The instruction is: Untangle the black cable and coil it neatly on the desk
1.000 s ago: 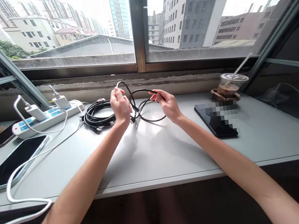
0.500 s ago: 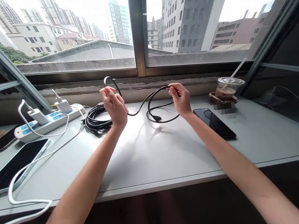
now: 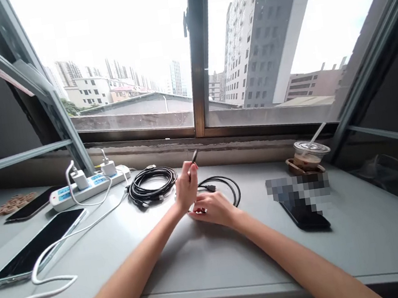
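My left hand (image 3: 187, 189) is raised just above the grey table (image 3: 206, 260), fingers pinched on one end of a thin black cable (image 3: 225, 184), whose plug sticks up past my fingertips. My right hand (image 3: 212, 210) rests low beside it, fingers curled over the same cable near the table top. The cable's remaining loop lies behind my right hand. A separate coil of black cable (image 3: 152, 182) lies to the left of my left hand.
A white power strip (image 3: 86, 186) with two chargers sits back left, white leads running to a phone (image 3: 37, 246). Another phone (image 3: 32, 206) lies further back. A dark phone (image 3: 305, 213) and an iced drink with a straw (image 3: 308, 154) stand right.
My hands, held apart with the cable stretched between them, have come together and dropped toward the table. The cable now lies looped on the table. The camera tilted up.
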The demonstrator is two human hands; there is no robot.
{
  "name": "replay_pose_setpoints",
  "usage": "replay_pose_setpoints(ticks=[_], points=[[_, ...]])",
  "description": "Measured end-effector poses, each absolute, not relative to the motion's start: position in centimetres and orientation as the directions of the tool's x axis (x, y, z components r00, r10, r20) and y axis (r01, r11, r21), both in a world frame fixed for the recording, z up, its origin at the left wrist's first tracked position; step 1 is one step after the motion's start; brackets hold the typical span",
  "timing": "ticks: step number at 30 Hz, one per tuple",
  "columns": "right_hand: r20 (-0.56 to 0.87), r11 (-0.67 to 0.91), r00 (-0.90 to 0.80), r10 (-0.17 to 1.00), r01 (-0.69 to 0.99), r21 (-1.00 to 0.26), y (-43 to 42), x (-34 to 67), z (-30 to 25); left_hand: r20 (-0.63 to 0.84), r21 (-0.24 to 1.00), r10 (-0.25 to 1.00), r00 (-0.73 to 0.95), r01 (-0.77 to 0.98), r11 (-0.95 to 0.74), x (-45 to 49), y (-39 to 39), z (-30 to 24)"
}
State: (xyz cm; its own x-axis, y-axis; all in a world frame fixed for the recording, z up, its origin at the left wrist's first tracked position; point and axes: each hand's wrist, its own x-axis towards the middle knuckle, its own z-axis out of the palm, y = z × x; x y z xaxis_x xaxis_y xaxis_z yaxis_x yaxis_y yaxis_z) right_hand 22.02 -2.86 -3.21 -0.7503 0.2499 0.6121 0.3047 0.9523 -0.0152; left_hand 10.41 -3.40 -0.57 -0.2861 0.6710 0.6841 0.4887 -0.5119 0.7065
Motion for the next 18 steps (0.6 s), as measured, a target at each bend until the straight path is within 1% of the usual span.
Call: replay_pose_setpoints(ticks=[3, 5, 6, 7, 8, 9, 11, 14, 16, 18], points=[[0.677, 0.941, -0.689, 0.259, 0.338, -0.017, -1.7, 23.4, -2.0, 0.658, 0.681, 0.731, -0.179, 0.556, -0.477, 11.1, -4.0, -1.1], [0.730, 0.909, -0.602, 0.323, 0.411, -0.064, -0.8, 24.9, -1.1, 0.636, 0.667, 0.757, -0.150, 0.600, -0.442, 11.6, -4.3, -1.4], [0.740, 0.881, -0.556, 0.380, 0.461, -0.106, -0.2, 25.6, -0.9, 0.623, 0.660, 0.770, -0.139, 0.623, -0.421, 11.9, -4.4, -1.5], [0.696, 0.809, -0.503, 0.512, 0.555, -0.193, 0.3, 26.2, -0.9, 0.608, 0.649, 0.784, -0.126, 0.648, -0.400, 12.3, -4.6, -1.7], [0.613, 0.735, -0.479, 0.628, 0.624, -0.265, 0.8, 26.7, -1.2, 0.594, 0.633, 0.797, -0.108, 0.674, -0.380, 12.6, -4.8, -1.8], [0.577, 0.708, -0.470, 0.668, 0.640, -0.297, 1.3, 27.1, -1.6, 0.580, 0.616, 0.810, -0.085, 0.696, -0.368, 12.9, -4.9, -2.1], [0.514, 0.660, -0.454, 0.728, 0.667, -0.345, 2.2, 27.6, -2.7, 0.532, 0.554, 0.847, 0.006, 0.754, -0.353, 13.5, -5.3, -2.5], [0.448, 0.609, -0.437, 0.780, 0.695, -0.382, 3.1, 27.7, -4.1, 0.409, 0.399, 0.899, 0.154, 0.856, -0.329, 13.8, -5.5, -3.1], [0.417, 0.580, -0.424, 0.804, 0.714, -0.393, 3.2, 27.7, -4.6, 0.357, 0.323, 0.913, 0.195, 0.892, -0.316, 13.7, -5.5, -3.3], [0.390, 0.550, -0.407, 0.826, 0.733, -0.400, 3.2, 27.5, -4.8, 0.342, 0.296, 0.913, 0.221, 0.897, -0.328, 13.5, -5.4, -3.4]])
